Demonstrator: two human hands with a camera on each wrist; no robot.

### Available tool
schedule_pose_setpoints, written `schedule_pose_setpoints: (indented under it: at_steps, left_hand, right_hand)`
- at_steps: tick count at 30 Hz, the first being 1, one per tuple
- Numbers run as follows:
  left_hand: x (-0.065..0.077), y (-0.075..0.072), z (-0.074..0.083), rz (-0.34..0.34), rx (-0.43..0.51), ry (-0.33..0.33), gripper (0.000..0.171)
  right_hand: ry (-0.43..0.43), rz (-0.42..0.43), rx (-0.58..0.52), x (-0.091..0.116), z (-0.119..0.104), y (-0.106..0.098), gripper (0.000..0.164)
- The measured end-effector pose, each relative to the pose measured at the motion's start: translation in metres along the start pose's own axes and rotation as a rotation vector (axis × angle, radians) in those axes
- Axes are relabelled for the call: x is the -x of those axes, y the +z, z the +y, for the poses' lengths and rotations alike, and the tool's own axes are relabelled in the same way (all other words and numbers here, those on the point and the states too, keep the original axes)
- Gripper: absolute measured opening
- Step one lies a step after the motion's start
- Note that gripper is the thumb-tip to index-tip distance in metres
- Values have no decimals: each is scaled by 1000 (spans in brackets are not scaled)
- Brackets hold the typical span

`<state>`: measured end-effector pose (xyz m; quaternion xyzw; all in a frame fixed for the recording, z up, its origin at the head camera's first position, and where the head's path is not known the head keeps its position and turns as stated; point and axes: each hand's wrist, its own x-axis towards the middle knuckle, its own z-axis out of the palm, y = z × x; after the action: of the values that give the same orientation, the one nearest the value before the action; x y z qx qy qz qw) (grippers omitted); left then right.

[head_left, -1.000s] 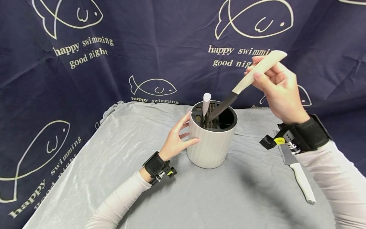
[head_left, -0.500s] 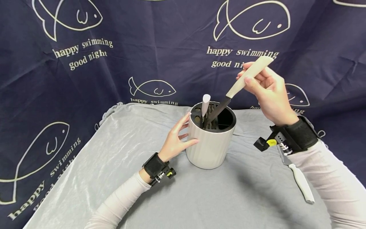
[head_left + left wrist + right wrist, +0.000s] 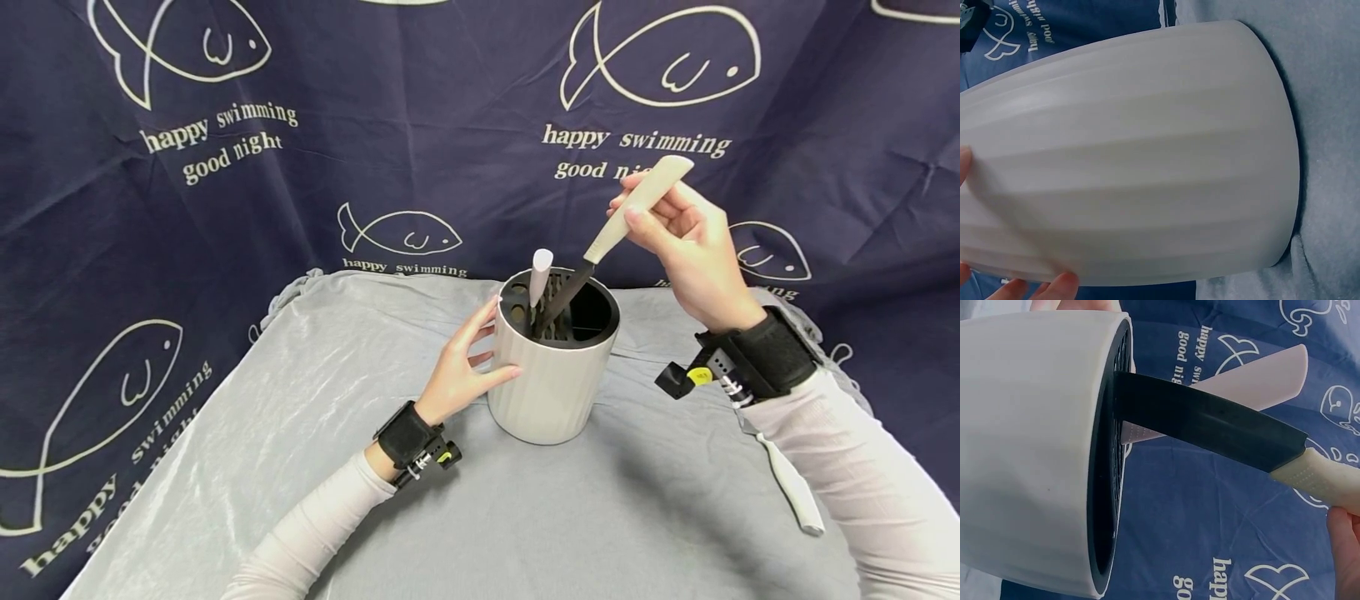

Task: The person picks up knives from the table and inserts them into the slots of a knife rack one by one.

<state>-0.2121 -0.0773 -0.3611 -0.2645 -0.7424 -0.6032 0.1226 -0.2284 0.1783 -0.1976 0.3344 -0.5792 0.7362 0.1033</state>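
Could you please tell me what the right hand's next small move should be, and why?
I would probably have the right hand tilt its knife more upright: the dark blade meets the holder's slotted top at a slant, with much of its length outside, while the left hand rests against the holder.

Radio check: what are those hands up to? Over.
Left hand against white holder. Right hand holding cream-handled knife, blade tilted, its end at holder's top. Pinkish handle sticking up nearby, may crowd it.

The dark blue cloth (image 3: 480,125) reads "happy swimming" and "good night" (more than once) in white.
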Motion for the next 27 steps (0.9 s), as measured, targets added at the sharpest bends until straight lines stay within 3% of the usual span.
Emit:
schedule_pose_setpoints:
  at_steps: [5,12,14,27]
  left_hand:
    - [1,-1,1,2,16,7,92]
    - [0,1,2,3,15,1,92]
    - [1,2,1,-1,10,-3,93]
    - [0,1,0,3,11,-4,93]
  right_hand:
    - [5,-17,17,0,2,0,31]
    - [111,-120,364,15,33,10,28]
    - [127,-141,417,19,43,12,30]
    - [131,-166,449,17,51,14,31]
